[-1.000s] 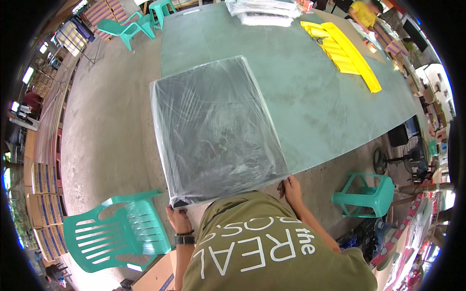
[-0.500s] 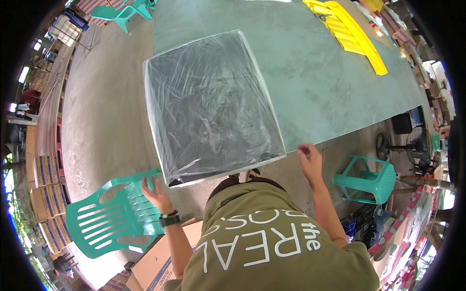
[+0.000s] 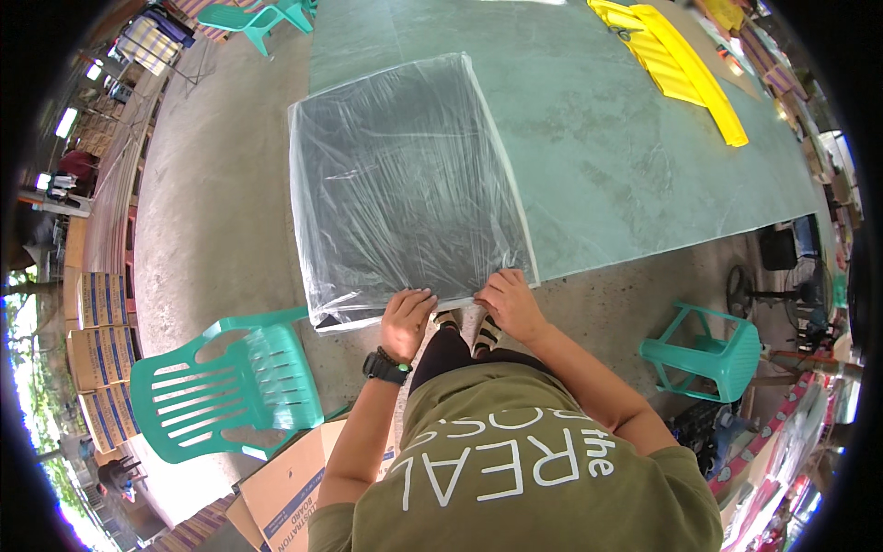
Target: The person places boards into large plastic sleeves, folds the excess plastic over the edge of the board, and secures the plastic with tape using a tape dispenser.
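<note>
A dark rectangular board (image 3: pixel 368 267) lies on the table beneath a loose cover of clear plastic film (image 3: pixel 405 156). At its near edge, my left hand (image 3: pixel 405 324) pinches the film with curled fingers. To the right along the same edge, my right hand (image 3: pixel 510 304) also grips the film between thumb and fingers. Creases in the plastic run from both hands toward the far side. At the near left corner a strip of the dark board shows by the film's edge. The fingertips are partly hidden by the hands.
The green tabletop (image 3: pixel 635 184) stretches right, with yellow folded sheets (image 3: pixel 681 69) at its far side. A green plastic chair (image 3: pixel 230 386) stands at left and a green stool (image 3: pixel 704 354) at right. Cardboard boxes (image 3: pixel 97 354) are stacked far left; another carton (image 3: pixel 285 478) sits beside me.
Both hands have come inward from either side to the near edge and taken hold of the film. The plastic is now drawn into straighter creases.
</note>
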The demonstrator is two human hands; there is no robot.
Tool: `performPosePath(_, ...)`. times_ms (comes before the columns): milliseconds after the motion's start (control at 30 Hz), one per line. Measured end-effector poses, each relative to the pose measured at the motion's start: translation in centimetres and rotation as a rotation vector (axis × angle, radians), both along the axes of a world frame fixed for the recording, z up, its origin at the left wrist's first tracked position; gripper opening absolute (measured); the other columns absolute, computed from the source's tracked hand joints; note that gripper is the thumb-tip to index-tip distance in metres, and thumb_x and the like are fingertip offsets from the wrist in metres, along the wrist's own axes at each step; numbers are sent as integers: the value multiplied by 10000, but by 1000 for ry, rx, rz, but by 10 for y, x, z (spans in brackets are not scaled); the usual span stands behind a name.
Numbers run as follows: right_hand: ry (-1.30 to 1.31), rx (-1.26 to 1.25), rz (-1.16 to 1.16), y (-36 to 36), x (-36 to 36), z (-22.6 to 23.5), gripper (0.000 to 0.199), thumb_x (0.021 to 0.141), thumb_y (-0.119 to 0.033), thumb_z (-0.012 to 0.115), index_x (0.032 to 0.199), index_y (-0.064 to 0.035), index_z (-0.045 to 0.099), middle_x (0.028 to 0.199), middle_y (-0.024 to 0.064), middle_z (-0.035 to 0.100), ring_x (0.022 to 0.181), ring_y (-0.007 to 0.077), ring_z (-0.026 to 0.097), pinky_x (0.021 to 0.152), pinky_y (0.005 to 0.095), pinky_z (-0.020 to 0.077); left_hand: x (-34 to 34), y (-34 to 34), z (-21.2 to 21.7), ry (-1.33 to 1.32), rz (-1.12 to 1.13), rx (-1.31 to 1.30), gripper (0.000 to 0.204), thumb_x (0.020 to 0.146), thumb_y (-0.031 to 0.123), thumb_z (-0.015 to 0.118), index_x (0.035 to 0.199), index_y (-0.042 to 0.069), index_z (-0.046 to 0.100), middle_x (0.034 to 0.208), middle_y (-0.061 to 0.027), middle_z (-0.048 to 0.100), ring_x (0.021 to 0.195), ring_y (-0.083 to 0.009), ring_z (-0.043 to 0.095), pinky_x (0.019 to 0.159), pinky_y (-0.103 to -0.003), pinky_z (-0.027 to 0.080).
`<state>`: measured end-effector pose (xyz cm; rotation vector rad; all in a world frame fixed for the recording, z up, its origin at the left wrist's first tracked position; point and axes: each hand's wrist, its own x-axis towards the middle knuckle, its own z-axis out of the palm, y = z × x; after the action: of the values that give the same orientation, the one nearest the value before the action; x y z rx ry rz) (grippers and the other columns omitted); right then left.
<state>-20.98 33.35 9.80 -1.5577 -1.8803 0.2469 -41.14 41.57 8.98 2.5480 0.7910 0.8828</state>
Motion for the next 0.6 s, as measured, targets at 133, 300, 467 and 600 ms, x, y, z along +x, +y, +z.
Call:
performPosePath(133,-108,-54,14,-15,-4,-2,117,629,-77,599,734,-84,549,758,48,471,789,230,463,745,353,346,4,-1,0,-11,-2,56,269,625,43,647,891,55,613,837,-62,583,790,-239,537,709,-332,442)
performPosePath(300,226,11,-82,-29,-6,5,81,698,-76,577,765,-50,538,814,87,515,817,272,477,723,396,369,1,2,11,48,-67,-7,272,660,121,655,919,60,604,812,-67,553,764,-251,512,676,-346,428)
performPosePath(467,253,130,-701,-7,23,14,285,759,-172,568,989,-7,532,931,179,541,902,332,473,792,400,380,-46,66,25,20,522,278,429,742,256,609,1080,10,513,1023,-173,548,919,-325,520,804,-414,401)
performPosePath(600,94,-59,-754,1,15,-11,372,794,-228,534,1060,29,500,966,199,544,914,342,480,802,390,388,-121,97,-19,-69,662,-506,523,770,262,575,1152,-60,419,1075,-250,506,989,-367,492,872,-403,366)
